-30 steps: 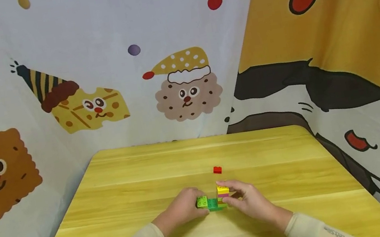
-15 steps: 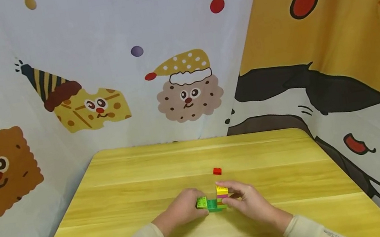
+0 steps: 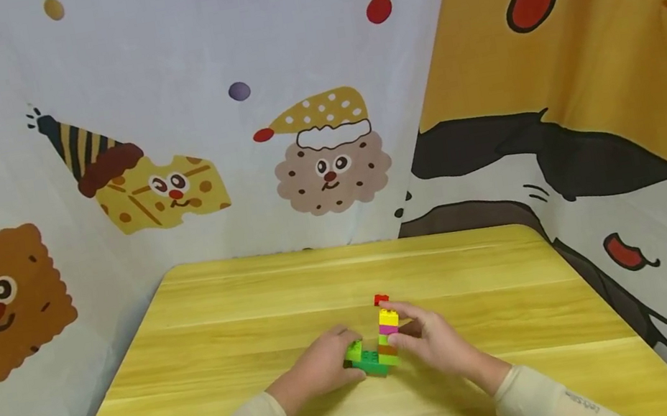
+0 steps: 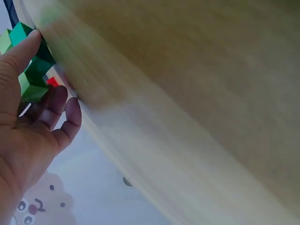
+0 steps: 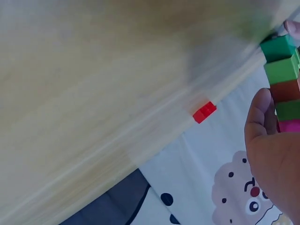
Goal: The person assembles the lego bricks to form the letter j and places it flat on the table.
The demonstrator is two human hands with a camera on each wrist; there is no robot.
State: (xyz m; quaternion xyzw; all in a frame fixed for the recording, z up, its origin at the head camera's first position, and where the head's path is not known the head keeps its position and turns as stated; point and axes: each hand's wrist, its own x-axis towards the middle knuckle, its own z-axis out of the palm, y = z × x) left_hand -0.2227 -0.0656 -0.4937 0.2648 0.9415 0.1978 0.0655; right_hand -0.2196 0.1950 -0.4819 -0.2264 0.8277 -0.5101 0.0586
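Note:
Plastic building bricks are joined into one piece between my hands. Its dark green base (image 3: 370,364) carries a lime brick (image 3: 355,351) at the left end. At the right end a tower rises: lime, brown and lime layers, then a magenta brick (image 3: 388,329) and a yellow brick (image 3: 388,318) on top. My left hand (image 3: 324,362) grips the left end, thumb on the green brick (image 4: 21,33) in the left wrist view. With thumb and fingers, my right hand (image 3: 438,342) holds the tower's upper part. In the right wrist view, that hand partly hides the magenta layer.
A loose red brick (image 3: 381,299) lies on the wooden table (image 3: 226,312) just beyond the tower. A printed cloth (image 3: 169,81) with cartoon figures hangs behind the table's far edge.
The joined bricks have tilted and turned a little, so more of the tower's front and the base's side show. My right hand has moved slightly up and away with the tower's top.

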